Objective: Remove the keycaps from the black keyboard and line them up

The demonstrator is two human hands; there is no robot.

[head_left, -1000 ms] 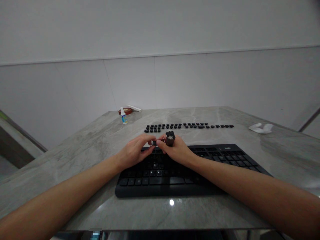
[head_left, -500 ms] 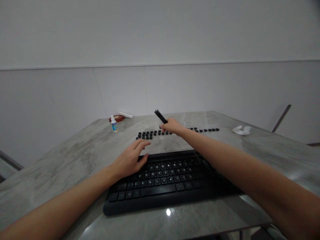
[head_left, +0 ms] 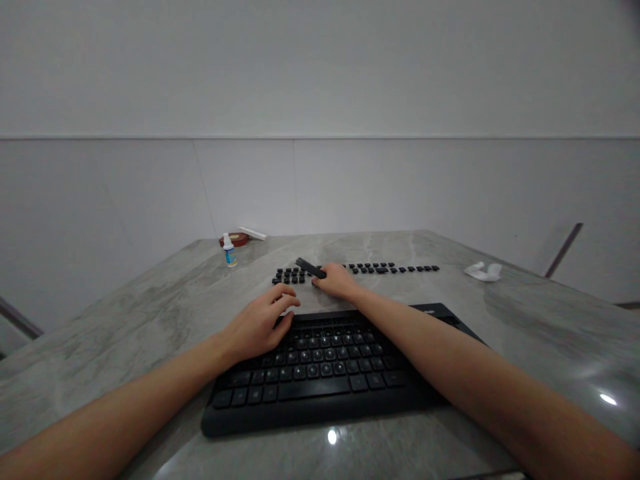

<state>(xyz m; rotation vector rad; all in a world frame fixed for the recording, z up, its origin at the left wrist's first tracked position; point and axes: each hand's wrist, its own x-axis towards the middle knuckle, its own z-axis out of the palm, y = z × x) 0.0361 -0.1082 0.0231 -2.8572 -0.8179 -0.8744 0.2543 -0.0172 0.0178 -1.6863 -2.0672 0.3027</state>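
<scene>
Work shifts to the mid-frame keycaps [head_left: 381, 270]: the right hand [head_left: 335, 281], grip around a dark tool [head_left: 311, 268], has lowered there; the left hand's [head_left: 260, 325] grip is parted.

Dim light, glare spots [head_left: 332, 437] on tabletop [head_left: 150, 327], glints on keyboard [head_left: 314, 389], darkened upper-right corner

Left hand [head_left: 261, 323] loosely curled; right hand [head_left: 337, 281] gripping.

No text readable: pale mark [head_left: 429, 312] on black keyboard [head_left: 313, 415] too small, label [head_left: 231, 257] on bottle [head_left: 229, 249] blurred.
</scene>
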